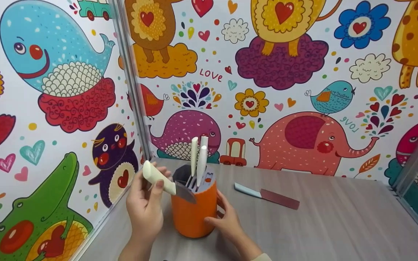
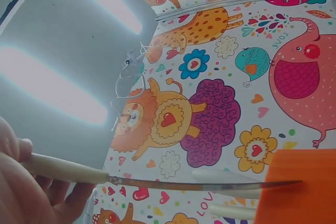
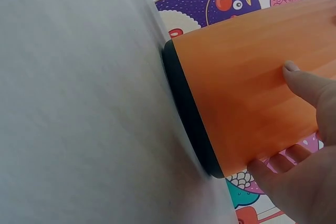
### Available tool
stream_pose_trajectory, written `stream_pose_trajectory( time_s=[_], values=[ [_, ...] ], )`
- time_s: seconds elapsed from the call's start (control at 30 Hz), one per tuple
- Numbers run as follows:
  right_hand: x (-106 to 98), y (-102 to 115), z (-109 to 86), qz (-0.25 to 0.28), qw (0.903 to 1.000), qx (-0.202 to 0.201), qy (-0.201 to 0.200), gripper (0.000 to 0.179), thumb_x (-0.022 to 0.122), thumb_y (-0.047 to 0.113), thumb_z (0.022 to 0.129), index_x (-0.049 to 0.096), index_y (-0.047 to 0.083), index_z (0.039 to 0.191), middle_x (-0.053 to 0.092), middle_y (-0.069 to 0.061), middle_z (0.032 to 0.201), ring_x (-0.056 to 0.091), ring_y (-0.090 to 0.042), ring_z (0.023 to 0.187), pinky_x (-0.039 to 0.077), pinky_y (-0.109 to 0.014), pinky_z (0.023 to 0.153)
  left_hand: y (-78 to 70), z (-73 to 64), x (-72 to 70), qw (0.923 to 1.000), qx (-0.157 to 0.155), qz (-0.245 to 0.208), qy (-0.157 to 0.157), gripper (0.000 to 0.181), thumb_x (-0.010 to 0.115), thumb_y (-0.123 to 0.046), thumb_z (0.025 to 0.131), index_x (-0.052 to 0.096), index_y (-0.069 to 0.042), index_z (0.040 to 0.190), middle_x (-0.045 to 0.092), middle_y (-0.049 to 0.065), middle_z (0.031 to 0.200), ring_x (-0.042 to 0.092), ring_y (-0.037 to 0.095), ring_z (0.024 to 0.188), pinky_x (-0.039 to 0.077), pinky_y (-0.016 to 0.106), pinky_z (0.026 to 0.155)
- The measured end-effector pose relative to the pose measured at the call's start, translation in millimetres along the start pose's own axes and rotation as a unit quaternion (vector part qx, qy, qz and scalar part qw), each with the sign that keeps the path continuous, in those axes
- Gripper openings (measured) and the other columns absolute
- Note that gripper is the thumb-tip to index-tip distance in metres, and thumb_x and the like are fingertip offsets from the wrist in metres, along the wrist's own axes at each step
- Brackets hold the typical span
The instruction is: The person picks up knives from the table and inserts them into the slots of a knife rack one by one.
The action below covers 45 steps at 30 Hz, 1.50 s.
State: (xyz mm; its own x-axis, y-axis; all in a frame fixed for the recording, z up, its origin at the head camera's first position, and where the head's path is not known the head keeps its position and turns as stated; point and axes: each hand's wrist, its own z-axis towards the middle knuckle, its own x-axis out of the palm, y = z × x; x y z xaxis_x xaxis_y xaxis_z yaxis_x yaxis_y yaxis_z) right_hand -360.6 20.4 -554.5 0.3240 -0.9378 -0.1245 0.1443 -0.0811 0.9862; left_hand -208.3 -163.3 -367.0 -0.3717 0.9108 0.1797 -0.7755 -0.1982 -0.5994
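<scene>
My left hand [image 1: 144, 208] grips a kitchen knife [image 1: 159, 179] by its cream handle. The knife slants, its blade pointing down to the right and overlapping the top front of the orange knife block [image 1: 194, 215]. In the left wrist view the knife [image 2: 68, 170] appears edge-on, its tip overlapping the orange side. My right hand [image 1: 229, 219] holds the block's right side, thumb in front and fingers round the back. The right wrist view has that hand [image 3: 302, 182] on the orange wall, above a dark base [image 3: 186, 108]. Several pale handles [image 1: 201, 163] rise from the block's slots.
On the wood-grain table [image 1: 321, 232], right of the block, lies a cleaver-shaped knife [image 1: 279, 199] with a pale blue handle and reddish-brown blade. Cartoon-printed walls [image 1: 296, 98] stand at the back and both sides, joined by metal corner strips [image 1: 131, 72].
</scene>
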Motion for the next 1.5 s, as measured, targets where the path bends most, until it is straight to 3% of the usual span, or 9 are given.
stream_pose_trajectory(
  time_s=[0.2,0.43,0.6,0.67,0.83,0.97,1.23,1.37,1.5],
  values=[
    [-1.4,-0.1,-2.7,0.005,0.9999,0.009,0.003,0.107,0.092,0.038,0.083,0.030,0.026,0.169,0.040,-0.011,0.171,0.041,-0.039,0.155,0.037,-0.063,0.123,-9.5,8.7,1.1,0.9995,0.023,-0.020,0.005,0.034,0.054,0.006,0.107,0.047,0.020,0.136,0.073,-0.004,0.120,0.074,0.010,0.110,0.058,0.025,0.100],
    [-0.8,-0.6,-1.1,0.008,0.9999,0.008,0.002,0.107,0.092,0.040,0.082,0.031,0.026,0.168,0.041,-0.009,0.171,0.042,-0.037,0.154,0.038,-0.061,0.123,-12.1,16.8,3.9,0.9985,0.037,-0.036,-0.021,0.034,0.056,0.005,0.106,0.048,0.019,0.136,0.073,-0.003,0.122,0.073,0.011,0.112,0.059,0.026,0.100],
    [-0.4,-0.3,0.6,0.005,0.9999,0.014,0.000,0.109,0.093,0.045,0.079,0.032,0.027,0.168,0.042,-0.008,0.170,0.043,-0.037,0.154,0.039,-0.060,0.123,-1.2,24.2,10.0,0.9948,0.086,0.003,-0.056,0.035,0.059,0.005,0.104,0.049,0.021,0.133,0.073,-0.006,0.123,0.073,0.009,0.114,0.057,0.024,0.104],
    [-1.2,0.4,1.1,0.007,0.9999,0.013,-0.001,0.109,0.093,0.044,0.079,0.032,0.026,0.168,0.042,-0.008,0.170,0.042,-0.037,0.154,0.038,-0.060,0.123,6.7,27.7,14.9,0.9938,0.094,-0.004,-0.059,0.034,0.059,0.006,0.104,0.049,0.022,0.132,0.073,-0.006,0.123,0.073,0.009,0.114,0.056,0.024,0.105],
    [-2.4,2.1,-0.1,0.015,0.9999,0.008,-0.003,0.107,0.093,0.038,0.082,0.032,0.025,0.168,0.042,-0.009,0.170,0.042,-0.037,0.154,0.038,-0.061,0.124,25.0,30.7,28.7,0.9956,0.071,-0.032,-0.052,0.034,0.058,0.008,0.104,0.047,0.023,0.132,0.072,-0.008,0.123,0.072,0.008,0.116,0.055,0.024,0.106],
    [-0.1,1.0,-1.1,0.019,0.9998,0.008,-0.002,0.106,0.093,0.038,0.082,0.033,0.026,0.168,0.042,-0.009,0.170,0.042,-0.037,0.153,0.037,-0.063,0.124,31.6,29.8,34.7,0.9968,0.065,-0.016,-0.044,0.033,0.058,0.011,0.102,0.050,0.021,0.132,0.071,-0.010,0.123,0.072,0.007,0.117,0.054,0.023,0.108],
    [1.6,1.6,-0.9,0.024,0.9997,0.004,0.003,0.104,0.092,0.044,0.082,0.034,0.027,0.167,0.043,-0.008,0.169,0.043,-0.035,0.153,0.038,-0.062,0.124,32.6,29.4,34.8,0.9940,0.093,0.000,-0.057,0.032,0.058,0.011,0.102,0.052,0.020,0.133,0.072,-0.005,0.125,0.072,0.009,0.118,0.053,0.024,0.108],
    [0.7,0.8,-0.3,0.020,0.9998,-0.002,0.002,0.103,0.092,0.043,0.082,0.035,0.027,0.167,0.044,-0.009,0.168,0.044,-0.035,0.153,0.038,-0.061,0.124,34.5,30.0,36.0,0.9921,0.110,-0.003,-0.060,0.032,0.058,0.007,0.104,0.051,0.020,0.132,0.072,0.003,0.125,0.072,0.009,0.119,0.053,0.024,0.110],
    [0.7,-0.3,-0.2,0.017,0.9998,0.007,-0.004,0.103,0.093,0.040,0.081,0.036,0.028,0.166,0.044,-0.009,0.168,0.044,-0.036,0.152,0.038,-0.061,0.124,43.4,30.8,39.3,0.9931,0.106,0.004,-0.050,0.032,0.059,0.007,0.103,0.052,0.020,0.132,0.072,-0.003,0.126,0.071,0.006,0.120,0.053,0.024,0.110]
  ],
)
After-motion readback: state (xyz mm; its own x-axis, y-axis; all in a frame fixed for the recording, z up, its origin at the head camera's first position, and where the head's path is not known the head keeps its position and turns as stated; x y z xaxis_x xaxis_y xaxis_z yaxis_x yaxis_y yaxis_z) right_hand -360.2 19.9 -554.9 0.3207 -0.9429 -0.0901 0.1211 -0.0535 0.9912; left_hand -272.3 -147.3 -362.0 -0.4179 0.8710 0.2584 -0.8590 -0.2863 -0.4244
